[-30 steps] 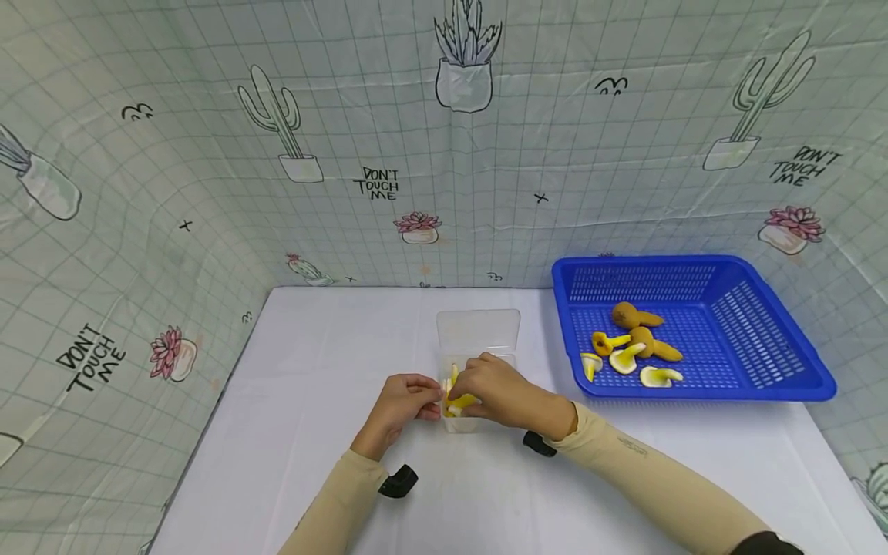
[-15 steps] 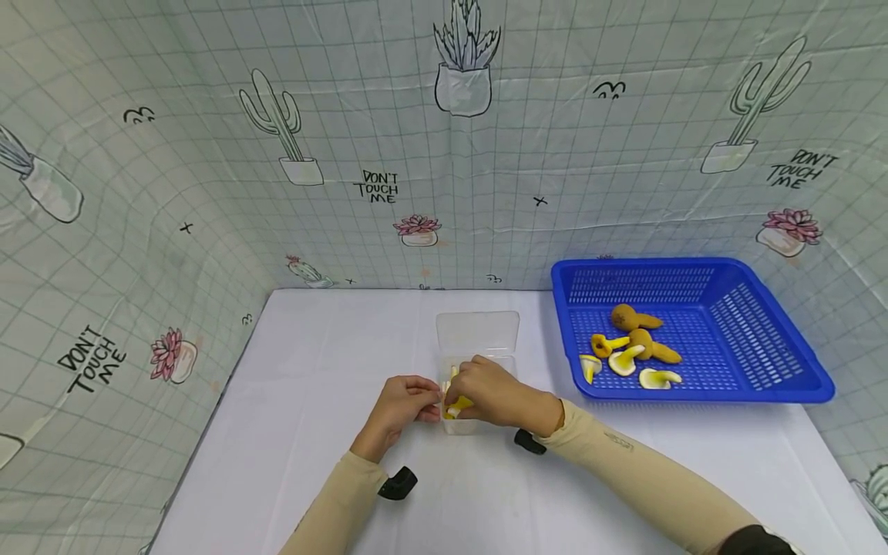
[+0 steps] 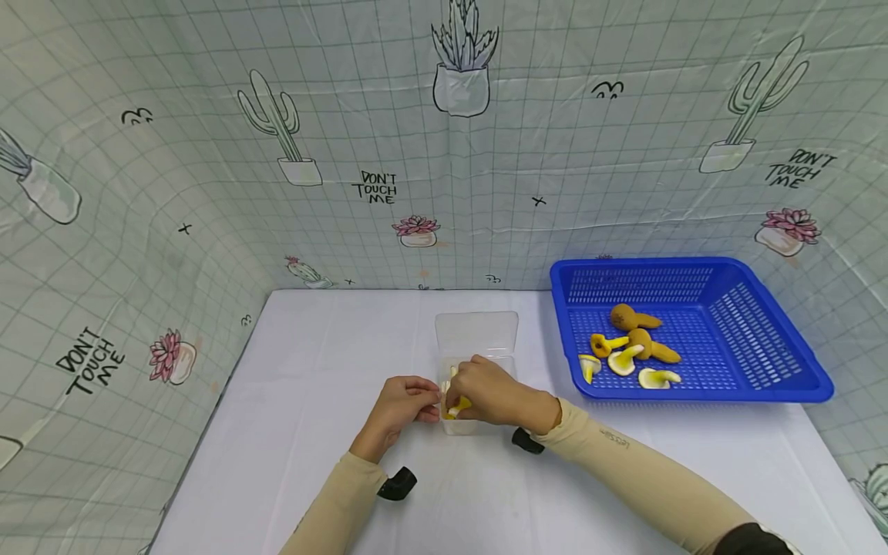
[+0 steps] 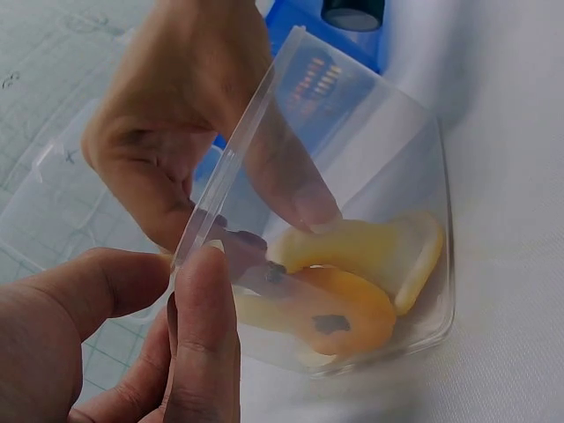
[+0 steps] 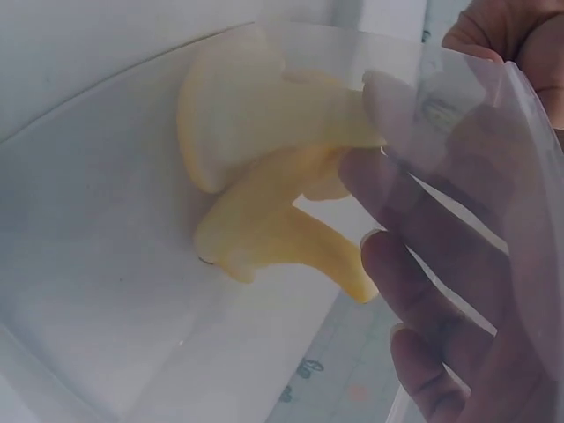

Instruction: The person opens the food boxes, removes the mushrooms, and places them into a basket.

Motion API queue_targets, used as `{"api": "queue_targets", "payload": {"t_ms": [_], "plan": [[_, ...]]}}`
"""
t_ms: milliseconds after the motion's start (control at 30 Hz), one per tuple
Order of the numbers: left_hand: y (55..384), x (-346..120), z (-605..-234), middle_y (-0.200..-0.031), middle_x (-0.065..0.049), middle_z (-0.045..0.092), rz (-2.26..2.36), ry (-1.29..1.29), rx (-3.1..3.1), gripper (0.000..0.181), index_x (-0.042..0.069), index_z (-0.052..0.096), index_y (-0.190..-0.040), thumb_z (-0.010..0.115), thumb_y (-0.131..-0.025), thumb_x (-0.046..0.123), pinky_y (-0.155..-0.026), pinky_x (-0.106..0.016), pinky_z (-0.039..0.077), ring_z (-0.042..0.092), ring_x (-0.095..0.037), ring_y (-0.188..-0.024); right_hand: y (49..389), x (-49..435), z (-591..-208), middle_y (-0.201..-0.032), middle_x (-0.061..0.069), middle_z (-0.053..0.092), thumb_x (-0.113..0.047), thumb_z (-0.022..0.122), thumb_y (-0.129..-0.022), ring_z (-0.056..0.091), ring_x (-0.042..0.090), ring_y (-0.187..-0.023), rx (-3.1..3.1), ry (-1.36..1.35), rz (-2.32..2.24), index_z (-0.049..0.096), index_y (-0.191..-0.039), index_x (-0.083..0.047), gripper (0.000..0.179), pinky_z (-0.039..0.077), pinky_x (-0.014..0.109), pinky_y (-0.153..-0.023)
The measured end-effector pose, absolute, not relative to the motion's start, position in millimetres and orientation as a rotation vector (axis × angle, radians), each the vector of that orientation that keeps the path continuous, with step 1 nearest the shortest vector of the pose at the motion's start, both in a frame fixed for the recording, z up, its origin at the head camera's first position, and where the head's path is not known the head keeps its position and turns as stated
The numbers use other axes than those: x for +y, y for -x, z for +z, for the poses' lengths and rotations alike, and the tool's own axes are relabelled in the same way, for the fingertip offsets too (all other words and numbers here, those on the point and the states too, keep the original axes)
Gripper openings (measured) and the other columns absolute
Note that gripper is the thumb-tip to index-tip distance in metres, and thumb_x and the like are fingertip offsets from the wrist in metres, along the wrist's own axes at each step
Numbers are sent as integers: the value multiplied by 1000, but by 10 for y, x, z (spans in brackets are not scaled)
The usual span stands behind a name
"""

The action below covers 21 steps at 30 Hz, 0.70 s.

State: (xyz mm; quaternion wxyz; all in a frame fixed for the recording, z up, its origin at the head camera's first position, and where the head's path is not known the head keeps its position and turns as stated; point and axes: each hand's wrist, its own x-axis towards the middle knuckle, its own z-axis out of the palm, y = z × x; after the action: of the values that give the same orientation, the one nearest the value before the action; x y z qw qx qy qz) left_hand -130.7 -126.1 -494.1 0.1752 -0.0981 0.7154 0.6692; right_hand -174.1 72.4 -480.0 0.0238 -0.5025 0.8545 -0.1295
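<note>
A small clear plastic box [image 3: 459, 427] stands on the table, its hinged lid [image 3: 477, 333] tipped back. My left hand [image 3: 398, 405] pinches the box's left rim between thumb and finger, plainly seen in the left wrist view. My right hand [image 3: 489, 391] reaches down inside the box. There its thumb and fingers pinch a cut pale-yellow mushroom piece [image 4: 352, 249], the thumb tip on its stem. An orange-yellow mushroom piece [image 4: 348, 308] lies against it on the box floor. In the right wrist view several fingertips [image 5: 379, 247] show through the clear wall beside the mushroom stems.
A blue perforated basket [image 3: 701, 395] sits at the table's right back. Two brown mushrooms [image 3: 624, 317] and several yellow and cut pieces [image 3: 655, 378] lie in its left half. A patterned cloth [image 3: 333, 231] hangs behind the white table [image 3: 312, 347].
My right hand has shifted slightly left inside the box, its fingers still at the yellow mushroom pieces. The left hand keeps its hold on the rim.
</note>
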Motion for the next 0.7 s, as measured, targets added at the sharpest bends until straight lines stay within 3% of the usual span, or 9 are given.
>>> {"api": "queue_targets", "payload": {"t_ms": [700], "plan": [[1310, -1255, -4928, -87, -15, 72, 1907, 299, 2001, 18, -15, 66, -111, 68, -96, -5, -61, -24, 64, 68, -10, -62, 1786, 1016, -4630, -92, -9, 79, -12, 88, -84, 68, 17, -90, 2657, 1359, -736, 86, -97, -15, 14, 51, 34, -83]]}}
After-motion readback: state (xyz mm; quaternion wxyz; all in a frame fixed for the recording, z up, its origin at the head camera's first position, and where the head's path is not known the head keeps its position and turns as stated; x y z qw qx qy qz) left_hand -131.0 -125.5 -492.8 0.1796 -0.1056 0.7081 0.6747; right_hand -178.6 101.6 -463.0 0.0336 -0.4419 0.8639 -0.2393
